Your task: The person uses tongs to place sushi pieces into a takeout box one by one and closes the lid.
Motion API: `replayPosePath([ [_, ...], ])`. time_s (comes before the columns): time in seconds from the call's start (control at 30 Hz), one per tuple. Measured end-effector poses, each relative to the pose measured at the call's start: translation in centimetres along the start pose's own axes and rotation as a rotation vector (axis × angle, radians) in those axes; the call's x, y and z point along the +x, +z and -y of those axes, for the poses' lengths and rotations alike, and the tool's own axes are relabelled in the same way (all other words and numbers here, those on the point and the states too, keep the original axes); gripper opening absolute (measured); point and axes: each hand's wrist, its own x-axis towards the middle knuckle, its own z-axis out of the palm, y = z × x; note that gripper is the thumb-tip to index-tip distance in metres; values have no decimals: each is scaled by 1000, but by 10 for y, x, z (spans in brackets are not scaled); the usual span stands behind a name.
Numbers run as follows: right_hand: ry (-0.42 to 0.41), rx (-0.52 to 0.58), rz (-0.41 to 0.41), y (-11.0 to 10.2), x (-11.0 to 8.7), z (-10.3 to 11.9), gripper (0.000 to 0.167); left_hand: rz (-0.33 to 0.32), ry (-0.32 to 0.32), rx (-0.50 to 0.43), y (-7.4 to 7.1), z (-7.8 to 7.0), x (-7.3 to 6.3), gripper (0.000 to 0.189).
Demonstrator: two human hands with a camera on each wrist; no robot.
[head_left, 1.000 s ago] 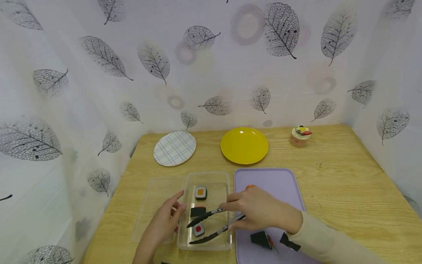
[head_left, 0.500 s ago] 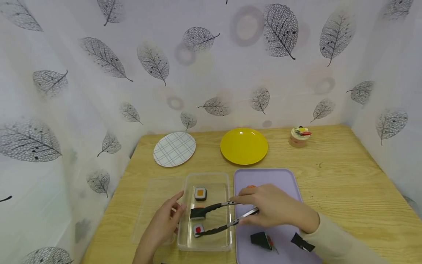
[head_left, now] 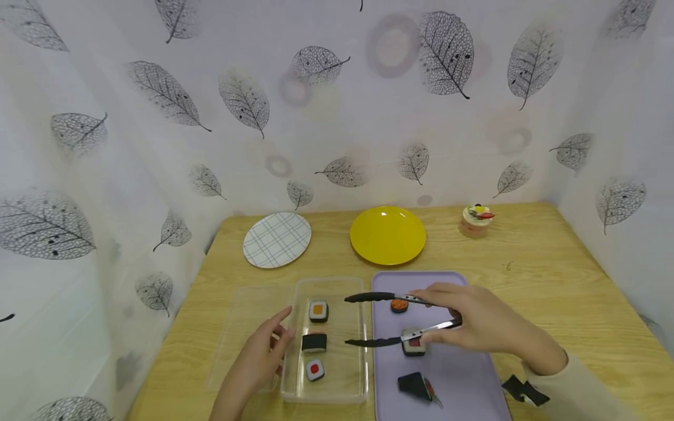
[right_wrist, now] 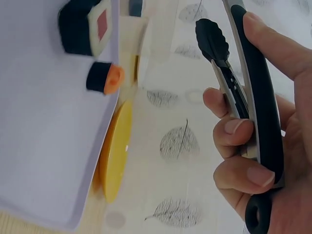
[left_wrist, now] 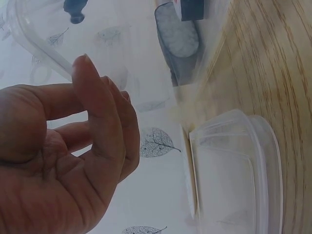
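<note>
On the left of the bench, a clear plastic piece lies flat, a checked plate behind it. Left hand next, grip slack, fingers loosely bent at the left wall of a clear container; contact with the wall hard to tell. Inside, far to near: orange-centred roll, dark-wrapped piece, red-centred roll. Yellow plate farther back. Tongs held aloft, arms spread, black tips over the container's right side, the rest above a lilac tray. On the tray, far to near: small orange-topped piece; larger square piece, partly hidden by the tongs; dark cone roll on its side. Right hand over the tray, grip firmly round the tongs' handles, thumb opposite curled fingers. Rightmost, toward the back, a fruit-topped cake.
</note>
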Motion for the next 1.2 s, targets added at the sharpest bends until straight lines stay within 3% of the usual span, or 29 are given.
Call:
replayPosePath([
  [0.27,156,-16,-45,-11,-26,-24,72,-3,3,-2,0,0,-1,54],
  [0.6,223,-64,-78,3,-52,-60,65,-4,0,7,0,0,-1,54],
  [0.83,271,-61,-52,10,-57,-72,61,-4,-3,-1,1,1,-1,54],
  [1.2,274,-80,-29,17,-56,-76,58,5,8,-3,0,1,-1,55],
])
